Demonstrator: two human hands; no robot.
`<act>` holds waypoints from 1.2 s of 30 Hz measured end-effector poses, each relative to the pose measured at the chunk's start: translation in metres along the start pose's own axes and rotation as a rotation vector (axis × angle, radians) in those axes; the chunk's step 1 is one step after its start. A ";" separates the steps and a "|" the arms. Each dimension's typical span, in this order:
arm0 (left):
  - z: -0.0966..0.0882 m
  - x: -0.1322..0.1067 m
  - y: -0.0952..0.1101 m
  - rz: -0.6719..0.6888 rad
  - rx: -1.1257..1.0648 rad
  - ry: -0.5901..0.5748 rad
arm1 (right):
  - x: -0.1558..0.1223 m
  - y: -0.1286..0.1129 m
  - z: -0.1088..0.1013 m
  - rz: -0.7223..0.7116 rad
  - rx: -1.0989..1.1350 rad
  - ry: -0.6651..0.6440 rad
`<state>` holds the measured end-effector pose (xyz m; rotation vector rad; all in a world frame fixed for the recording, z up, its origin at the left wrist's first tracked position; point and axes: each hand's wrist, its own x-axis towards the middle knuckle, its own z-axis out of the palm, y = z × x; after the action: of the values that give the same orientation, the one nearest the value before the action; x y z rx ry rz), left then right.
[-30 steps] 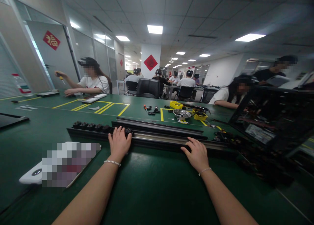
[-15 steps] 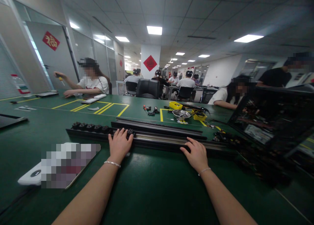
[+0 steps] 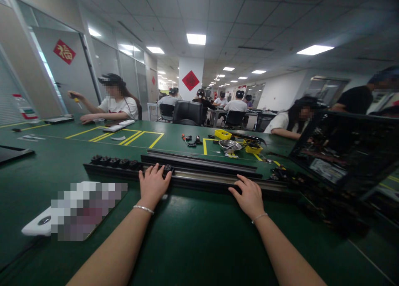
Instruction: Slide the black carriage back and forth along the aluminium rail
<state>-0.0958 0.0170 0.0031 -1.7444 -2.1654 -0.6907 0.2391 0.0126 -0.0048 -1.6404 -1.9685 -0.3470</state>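
A long black rail (image 3: 199, 178) with a shiny metal groove lies across the table in front of me. My left hand (image 3: 153, 186) rests over its left half, fingers spread on top. Just beyond those fingertips sits a small black block (image 3: 168, 168) in the groove; the fingers partly hide this stretch. Several more black blocks (image 3: 115, 163) stand in a row on the rail's left end. Farther right, my right hand (image 3: 248, 194) grips the rail, thumb on the near side and fingers over the top. Behind lies a second black rail (image 3: 202, 161).
A metal bowl (image 3: 230, 145) and yellow bins (image 3: 222, 134) of parts stand beyond the rails. At right, a black open-faced case (image 3: 339, 153) stands beside tangled dark parts. A white phone-like device (image 3: 37, 227) lies at left. Co-workers sit across the green table (image 3: 199, 240).
My left hand has shifted slightly right along the rail, and the small black block by its fingertips has moved right too. My right hand stays in place.
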 end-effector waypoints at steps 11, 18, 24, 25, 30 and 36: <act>-0.005 -0.002 0.006 0.023 -0.001 -0.020 | 0.001 0.002 0.002 -0.008 0.014 0.001; -0.007 -0.003 0.009 0.028 -0.022 -0.021 | 0.000 0.001 0.000 0.006 0.008 -0.013; -0.014 -0.005 0.013 0.044 -0.044 -0.044 | 0.000 -0.001 0.000 0.009 0.003 0.000; -0.014 -0.006 0.014 0.054 -0.041 -0.051 | 0.000 -0.001 0.000 0.010 0.004 0.001; -0.015 -0.006 0.015 0.079 -0.034 -0.069 | 0.000 0.000 -0.001 0.007 0.010 -0.010; -0.016 -0.005 0.015 0.090 -0.017 -0.084 | 0.000 0.001 0.000 0.004 0.007 -0.009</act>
<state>-0.0818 0.0071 0.0166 -1.8991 -2.1254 -0.6263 0.2397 0.0131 -0.0049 -1.6440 -1.9709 -0.3308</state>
